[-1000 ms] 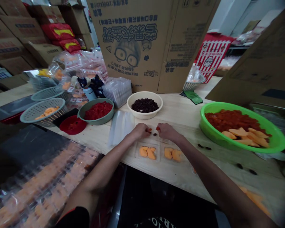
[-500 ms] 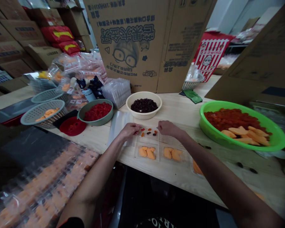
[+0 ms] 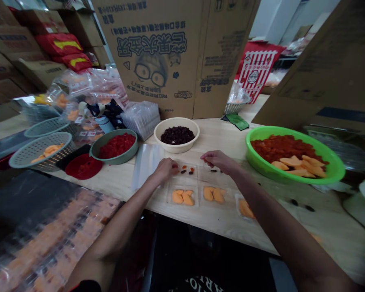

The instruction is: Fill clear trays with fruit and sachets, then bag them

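Note:
My left hand (image 3: 166, 168) is closed, its fingertips at the left side of a clear plastic tray. Any small thing in its pinch is hidden. In that tray's upper part lie a few small orange-red pieces (image 3: 184, 167) and dark pieces (image 3: 190, 172). My right hand (image 3: 218, 159) hovers over the neighbouring tray with bent, gathered fingers; what they hold, if anything, is too small to name. Below it a dark piece (image 3: 213, 170) shows. Nearer me, orange jelly-like pieces (image 3: 183, 197) fill the lower compartments, with more orange pieces (image 3: 214, 194) to the right.
A cream bowl (image 3: 197, 138) of dark pieces stands behind my hands. At left are a grey-green bowl (image 3: 113, 159) of red pieces and a red dish (image 3: 83, 172). A green basin (image 3: 295, 184) stands at right. Behind rises a cardboard box (image 3: 182, 73). Packed trays (image 3: 63, 239) lie lower left.
The view has shifted, so the table things sit further left. My right hand has moved right, from between the trays to over the right one, its fingers loosened a little. My left hand remains by its tray.

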The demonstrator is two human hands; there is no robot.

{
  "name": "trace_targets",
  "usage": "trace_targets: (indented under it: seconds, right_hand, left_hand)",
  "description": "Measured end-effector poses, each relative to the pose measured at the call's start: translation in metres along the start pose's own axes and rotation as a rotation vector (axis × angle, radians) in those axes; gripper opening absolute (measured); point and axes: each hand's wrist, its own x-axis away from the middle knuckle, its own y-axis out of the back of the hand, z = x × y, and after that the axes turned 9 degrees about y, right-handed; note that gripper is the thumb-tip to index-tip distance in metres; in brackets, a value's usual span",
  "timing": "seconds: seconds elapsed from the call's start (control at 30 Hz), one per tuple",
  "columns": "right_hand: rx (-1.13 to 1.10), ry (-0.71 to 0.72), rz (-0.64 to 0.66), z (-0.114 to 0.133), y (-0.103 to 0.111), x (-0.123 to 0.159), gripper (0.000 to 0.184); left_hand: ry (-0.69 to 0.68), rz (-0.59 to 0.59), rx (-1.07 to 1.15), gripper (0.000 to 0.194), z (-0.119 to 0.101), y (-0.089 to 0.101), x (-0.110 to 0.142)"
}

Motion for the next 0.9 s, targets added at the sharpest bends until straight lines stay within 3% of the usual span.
trace_targets:
  seconds: [0.1,0.17,0.27,0.33,0.47,0.67,0.73,0.9]
  right_hand:
    - [0.122,-0.003,-0.015,-0.001,0.02,0.014,0.023]
    - [0.327,0.002,-0.02,-0.003,0.024,0.02,0.027]
    - [0.641,0.084,-0.008,-0.005,0.017,0.02,0.031]
    - [0.716,0.113,0.021,-0.006,0.01,0.014,0.035]
    - [0.691,0.119,0.091,-0.01,0.003,0.003,0.043]
    - [0.601,0.155,0.11,-0.018,0.009,0.003,0.017]
    - [0.545,0.159,0.117,-0.02,0.011,0.005,0.018]
    - [0.401,0.113,0.041,-0.025,0.016,0.004,0.024]
  left_hand:
    - [0.011,-0.017,0.116,0.018,-0.01,-0.003,-0.002]
    - [0.068,0.069,0.333,0.022,-0.023,-0.012,-0.003]
    - [0.2,0.232,0.677,0.017,-0.046,-0.031,-0.008]
    - [0.234,0.268,0.726,0.015,-0.059,-0.044,-0.013]
    - [0.212,0.259,0.711,0.007,-0.071,-0.059,-0.024]
    - [0.201,0.191,0.705,0.016,-0.074,-0.064,-0.035]
    - [0.202,0.174,0.691,0.016,-0.076,-0.066,-0.037]
    - [0.234,0.195,0.659,0.014,-0.078,-0.071,-0.038]
